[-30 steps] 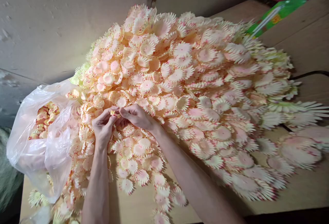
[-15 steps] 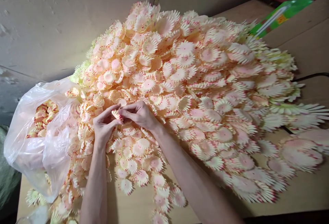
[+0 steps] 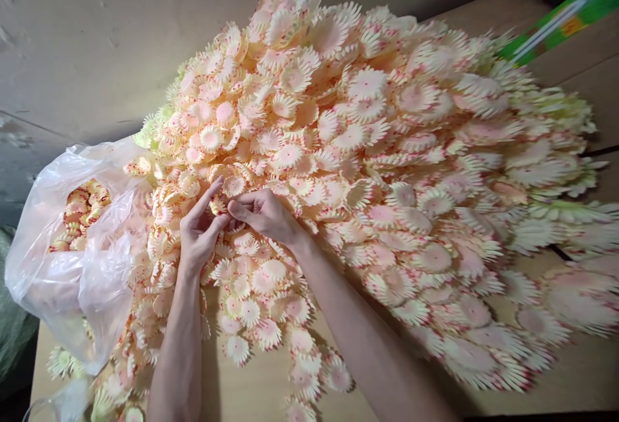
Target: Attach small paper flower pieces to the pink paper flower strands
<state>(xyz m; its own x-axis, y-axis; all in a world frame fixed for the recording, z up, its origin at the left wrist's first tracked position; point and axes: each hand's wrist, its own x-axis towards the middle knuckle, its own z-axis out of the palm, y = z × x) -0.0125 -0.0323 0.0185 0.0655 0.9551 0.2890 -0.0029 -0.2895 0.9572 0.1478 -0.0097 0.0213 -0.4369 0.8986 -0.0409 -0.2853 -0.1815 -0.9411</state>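
A small curled artificial flower petal piece point(image 3: 217, 206), cream with red-tinged edges, sits between the thumb and fingers of my left hand point(image 3: 196, 235). My right hand point(image 3: 265, 215) is closed in a pinch just to the right of it, fingertips beside the left thumb. Whether anything is between those right fingertips is hidden. Both hands are over a large heap of artificial flower petal pieces point(image 3: 367, 86), round, fringed, cream and pale pink. Looser pieces point(image 3: 265, 331) lie in front, between my forearms.
At the left stands a translucent plastic bag point(image 3: 43, 286), with curled petal pieces point(image 3: 80, 215) showing through its opening. A green packet point(image 3: 556, 22) lies at the back right. The wooden table point(image 3: 246, 390) shows at the front, and a pale wall point(image 3: 97, 54) rises behind.
My right fingertips have drawn slightly away from the petal piece, which now rests in my left fingers. The view has shifted a little, so the heap appears larger and spread further right.
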